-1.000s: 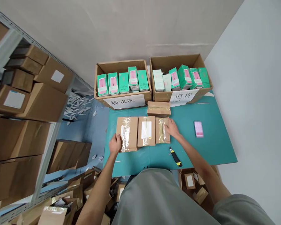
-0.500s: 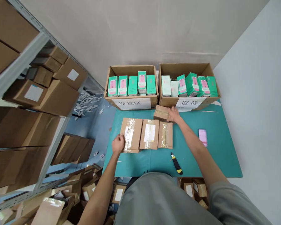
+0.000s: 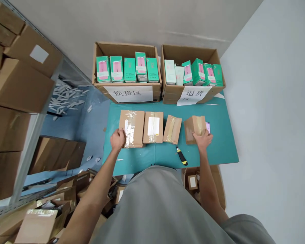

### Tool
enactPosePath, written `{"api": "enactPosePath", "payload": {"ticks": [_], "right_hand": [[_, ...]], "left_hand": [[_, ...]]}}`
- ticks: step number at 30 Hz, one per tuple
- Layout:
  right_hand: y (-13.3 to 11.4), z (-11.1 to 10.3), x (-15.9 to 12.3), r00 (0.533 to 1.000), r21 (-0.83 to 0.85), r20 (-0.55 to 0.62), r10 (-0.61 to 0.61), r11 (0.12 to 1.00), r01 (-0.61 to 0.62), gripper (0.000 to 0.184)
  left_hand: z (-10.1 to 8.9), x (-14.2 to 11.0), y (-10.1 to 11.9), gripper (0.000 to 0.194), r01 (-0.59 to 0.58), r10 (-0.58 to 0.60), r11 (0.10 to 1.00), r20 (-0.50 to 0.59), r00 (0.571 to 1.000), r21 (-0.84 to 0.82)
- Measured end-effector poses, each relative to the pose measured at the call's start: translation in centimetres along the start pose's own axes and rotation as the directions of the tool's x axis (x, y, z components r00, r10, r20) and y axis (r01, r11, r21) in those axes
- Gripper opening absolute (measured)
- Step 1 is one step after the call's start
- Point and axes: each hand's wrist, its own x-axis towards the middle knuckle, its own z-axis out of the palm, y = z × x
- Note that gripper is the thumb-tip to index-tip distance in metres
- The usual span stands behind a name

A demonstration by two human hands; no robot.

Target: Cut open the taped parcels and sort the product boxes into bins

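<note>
My left hand [image 3: 117,139] grips the left edge of the largest taped cardboard box [image 3: 136,128], thumb on top. Beside that box lies a second taped box [image 3: 153,128] with a white label, then a narrower taped box [image 3: 172,129], turned slightly. Farther right, my right hand [image 3: 203,138] is closed on the near right side of another small cardboard box [image 3: 192,128]. Behind this box a phone [image 3: 208,127] is partly hidden. A black and yellow utility knife [image 3: 182,156] lies on the table, just below the narrower box.
On the back of the green table [image 3: 142,161] stand two open cartons, the left carton [image 3: 98,86] and the right carton [image 3: 169,96], holding green and white product boxes. Shelves of cardboard boxes [image 3: 17,84] rise at left. More boxes [image 3: 35,225] crowd the floor. A wall [image 3: 271,101] bounds the right.
My right hand has brought the small box from in front of the right carton to the right, beside the phone. The narrower box has turned slightly. The whole view has shifted.
</note>
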Motion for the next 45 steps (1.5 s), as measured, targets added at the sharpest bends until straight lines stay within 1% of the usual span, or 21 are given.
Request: {"api": "enactPosePath", "payload": {"ticks": [2,5,8,11,15,20,24,27,29,31,34,36,37,39,41,42,43,45], "right_hand": [[1.1,0.5,-3.0,0.997,0.032,0.012,0.071,0.997,-0.071,0.102],[1.4,1.5,-6.5,0.995,0.097,0.015,0.098,0.99,-0.099,0.098],[0.1,2.2,-8.5,0.993,0.125,0.011,0.116,0.985,-0.117,0.092],[-2.5,2.4,-9.0,0.995,0.111,0.015,0.097,0.989,-0.098,0.093],[-6.5,2.8,-7.6,0.999,0.109,-0.02,0.048,0.993,-0.045,0.091],[-10.9,3.5,-4.5,0.998,0.154,-0.022,0.064,0.986,-0.06,0.085],[-13.8,4.2,-2.4,0.997,0.133,0.007,0.072,0.989,-0.072,0.087],[-15.8,5.2,-1.4,0.997,0.139,-0.003,0.076,0.988,-0.075,0.087],[-17.0,5.9,-0.6,0.998,0.151,-0.014,0.068,0.986,-0.065,0.087],[-17.9,6.5,0.4,0.998,0.143,0.011,0.054,0.988,-0.055,0.086],[-18.3,7.0,2.1,0.988,0.086,0.157,-0.01,0.996,-0.003,0.082],[-18.1,7.2,2.5,0.969,0.052,0.225,-0.105,0.994,0.096,0.08],[-18.0,7.4,2.3,0.959,0.049,0.222,-0.175,0.985,0.168,0.08],[-18.0,8.0,1.0,0.923,0.078,0.169,-0.346,0.938,0.337,0.077],[-18.3,9.0,-1.3,0.858,0.141,0.131,-0.497,0.866,0.48,0.072],[-18.4,9.5,-2.6,0.83,0.172,0.136,-0.541,0.838,0.518,0.069],[-18.6,10.1,-3.9,0.815,0.195,0.152,-0.559,0.825,0.53,0.066],[-18.8,10.9,-6.2,0.817,0.219,0.177,-0.549,0.831,0.511,0.061]], "left_hand": [[-0.1,0.0,0.1,0.052,0.001,-0.001,1.0,0.01,1.0,-0.016],[0.0,-0.1,0.0,0.056,0.015,-0.015,0.999,0.002,1.0,-0.046],[0.3,-0.2,-0.1,0.057,0.029,-0.031,0.995,-0.011,0.999,-0.095],[0.6,-0.2,-0.2,0.052,0.031,-0.032,0.988,0.0,0.999,-0.149],[0.8,0.6,0.1,0.048,0.017,-0.017,0.982,0.003,1.0,-0.188],[0.9,3.0,1.9,0.046,-0.001,0.003,0.977,0.009,1.0,-0.212],[0.6,5.9,4.1,0.043,-0.032,0.039,0.979,0.028,0.999,-0.201],[0.2,7.8,5.4,0.045,-0.052,0.059,0.985,0.038,0.998,-0.166],[0.1,8.6,6.0,0.047,-0.053,0.058,0.99,0.036,0.998,-0.132],[0.2,8.9,6.4,0.048,-0.043,0.046,0.995,0.026,0.999,-0.091],[0.6,8.7,6.7,0.052,-0.021,0.021,0.999,0.008,1.0,-0.036],[0.9,8.5,6.8,0.054,-0.011,0.011,1.0,-0.016,1.0,0.01],[1.1,8.5,6.8,0.054,-0.008,0.009,0.999,-0.03,0.999,0.037],[1.3,8.4,6.9,0.053,-0.009,0.014,0.996,-0.054,0.998,0.087],[1.4,8.4,6.9,0.052,-0.013,0.02,0.994,-0.065,0.998,0.109],[1.5,8.4,6.9,0.052,-0.016,0.023,0.994,-0.07,0.997,0.108],[1.5,8.4,6.9,0.052,-0.018,0.026,0.994,-0.076,0.997,0.104],[1.5,8.4,6.9,0.051,-0.025,0.033,0.996,-0.09,0.995,0.091]]}}
